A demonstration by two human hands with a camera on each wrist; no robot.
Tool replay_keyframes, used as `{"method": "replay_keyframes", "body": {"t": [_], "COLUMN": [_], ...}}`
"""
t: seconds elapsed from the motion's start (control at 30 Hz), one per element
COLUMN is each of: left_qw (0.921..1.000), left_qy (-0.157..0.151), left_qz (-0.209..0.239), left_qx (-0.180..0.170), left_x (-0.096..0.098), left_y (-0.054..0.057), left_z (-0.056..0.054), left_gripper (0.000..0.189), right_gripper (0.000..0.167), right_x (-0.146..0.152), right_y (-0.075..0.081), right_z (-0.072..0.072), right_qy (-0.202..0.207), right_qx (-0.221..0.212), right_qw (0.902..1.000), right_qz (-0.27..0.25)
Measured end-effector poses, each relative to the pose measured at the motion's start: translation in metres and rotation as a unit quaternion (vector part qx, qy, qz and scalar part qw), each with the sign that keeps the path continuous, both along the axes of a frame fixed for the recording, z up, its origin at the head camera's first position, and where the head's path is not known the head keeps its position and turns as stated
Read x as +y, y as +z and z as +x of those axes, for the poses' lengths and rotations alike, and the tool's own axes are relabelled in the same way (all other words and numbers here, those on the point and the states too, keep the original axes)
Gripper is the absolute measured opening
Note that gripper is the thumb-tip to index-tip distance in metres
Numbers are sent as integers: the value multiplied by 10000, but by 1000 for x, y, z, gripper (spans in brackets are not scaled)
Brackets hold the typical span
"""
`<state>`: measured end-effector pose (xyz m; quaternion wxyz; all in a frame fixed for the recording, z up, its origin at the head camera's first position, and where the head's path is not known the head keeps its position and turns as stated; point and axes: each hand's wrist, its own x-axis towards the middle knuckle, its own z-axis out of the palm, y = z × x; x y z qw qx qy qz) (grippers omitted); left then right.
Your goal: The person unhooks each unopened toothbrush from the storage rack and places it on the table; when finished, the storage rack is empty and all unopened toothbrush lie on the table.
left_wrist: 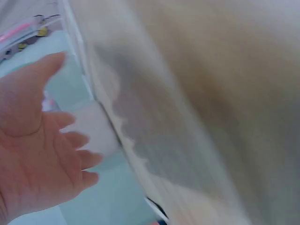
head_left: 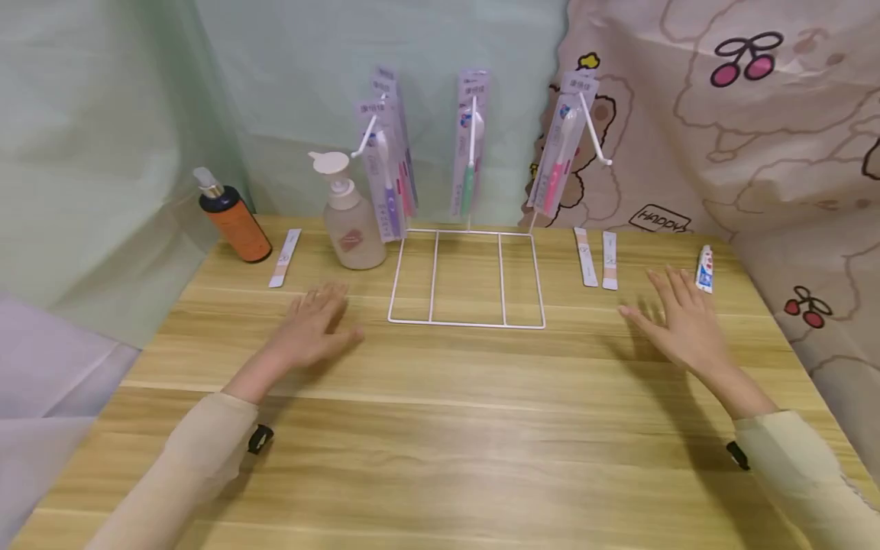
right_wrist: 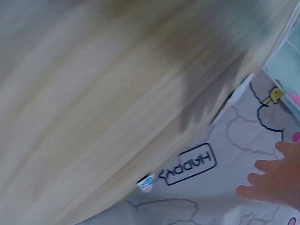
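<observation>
My left hand (head_left: 312,328) hovers above the table with fingers extended, holding nothing. Nearest to it are a flat white-and-peach sachet (head_left: 285,258) and a frosted pump bottle (head_left: 354,233). On the other side, my right hand (head_left: 684,321) is spread over the wood, also holding nothing. Just beyond it lie a small toothpaste tube (head_left: 704,269) and two more sachets (head_left: 609,261). Between the hands stands a white wire rack (head_left: 467,324). Packaged toothbrushes hang from its hooks: purple (head_left: 388,183) at left, green (head_left: 469,168) in the middle, pink (head_left: 558,160) at right.
An orange bottle with a dark top (head_left: 237,225) stands at the table's back left corner. Pale green cloth (head_left: 309,69) hangs behind, and a cartoon-printed cloth (head_left: 687,153) covers the back right. The wooden table (head_left: 440,435) reaches toward me.
</observation>
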<state>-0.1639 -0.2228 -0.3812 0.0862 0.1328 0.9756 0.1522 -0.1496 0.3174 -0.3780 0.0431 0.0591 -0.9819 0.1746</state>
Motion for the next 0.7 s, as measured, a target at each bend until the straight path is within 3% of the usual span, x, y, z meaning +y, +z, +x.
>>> {"method": "replay_keyframes", "body": {"t": [0.1,0.23,0.5,0.7], "left_qw": [9979,9942,9937,9879], "left_qy": [-475,-712,-488,-458], "left_qz": [325,422,-542,-649], "left_qx": [-310,-687,-852,-1329], "left_x": [10,28,57,64], "left_y": [5,10,9,4], "left_z": [-8,-20,-36,-44], "left_gripper": [78,75,75,74], "right_gripper": [81,77,73,64], "right_x": [-11,-27,-55,-76], "right_y": [3,8,19,27], "right_z": [-6,-15,-29,-39], "right_qy": [74,271,611,680], "right_qx": [131,324,665,566], "right_qw": [9997,9978,9924,9872], "right_qz": [-212,-506,-833,-1324]}}
